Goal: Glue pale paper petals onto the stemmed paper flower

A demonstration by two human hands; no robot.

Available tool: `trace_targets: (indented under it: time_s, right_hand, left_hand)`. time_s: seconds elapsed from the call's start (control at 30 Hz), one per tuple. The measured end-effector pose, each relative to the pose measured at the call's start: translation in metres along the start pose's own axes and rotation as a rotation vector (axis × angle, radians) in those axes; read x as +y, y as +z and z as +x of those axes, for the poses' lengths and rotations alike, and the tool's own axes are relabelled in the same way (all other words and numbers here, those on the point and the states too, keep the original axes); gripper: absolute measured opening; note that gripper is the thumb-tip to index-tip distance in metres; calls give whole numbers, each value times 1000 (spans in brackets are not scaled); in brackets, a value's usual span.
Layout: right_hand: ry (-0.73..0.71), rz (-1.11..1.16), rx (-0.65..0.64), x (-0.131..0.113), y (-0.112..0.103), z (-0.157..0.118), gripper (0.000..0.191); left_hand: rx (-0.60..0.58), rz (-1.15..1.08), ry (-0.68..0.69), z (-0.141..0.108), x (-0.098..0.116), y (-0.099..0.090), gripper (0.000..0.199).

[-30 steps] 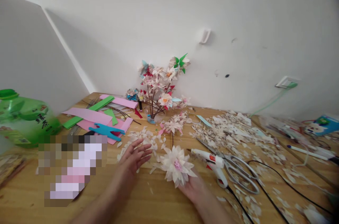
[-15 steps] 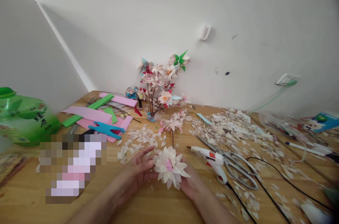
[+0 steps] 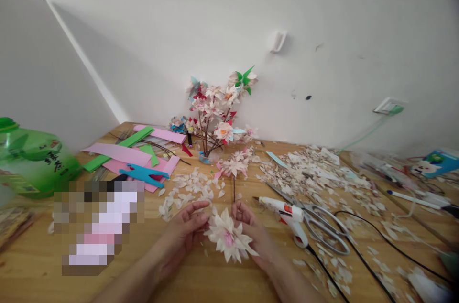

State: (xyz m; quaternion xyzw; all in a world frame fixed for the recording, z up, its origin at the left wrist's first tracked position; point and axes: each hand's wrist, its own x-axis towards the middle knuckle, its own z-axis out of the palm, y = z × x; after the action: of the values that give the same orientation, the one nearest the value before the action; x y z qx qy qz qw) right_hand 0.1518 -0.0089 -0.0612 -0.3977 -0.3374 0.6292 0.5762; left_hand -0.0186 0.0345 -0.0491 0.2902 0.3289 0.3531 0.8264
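Observation:
A handmade flower with pale pointed petals and a pink centre faces me at the front middle, between my hands. Behind it, a pinkish flower sits on a thin brown stem that runs down to my right fingertips. My right hand is closed round this stem beside the front flower; petals hide part of the grip. My left hand curves along the flower's left side, its thumb and fingers apart, with nothing visible between them. Whether its hidden fingers touch the petals I cannot tell.
Loose petals lie beyond my left hand, with a larger heap at right. A glue gun and scissors lie right of my hands. Flower branches stand by the wall. Coloured paper and a green bottle are left.
The front flower has tipped downward and shifted slightly toward me. My right hand's fingers have come up into view at the stem behind it. My left hand has barely moved.

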Motion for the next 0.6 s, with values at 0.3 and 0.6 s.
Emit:
trace_targets:
  time_s: [0.3,0.6]
  right_hand:
    - [-288,-1094,-57,-21,1,-15,14]
    - [-94,-853,-93,-21,-2,-12,10]
  left_hand:
    - [123,35,92,4,5,-2,28]
    - [-53,423,274,-1,-8,-7,41]
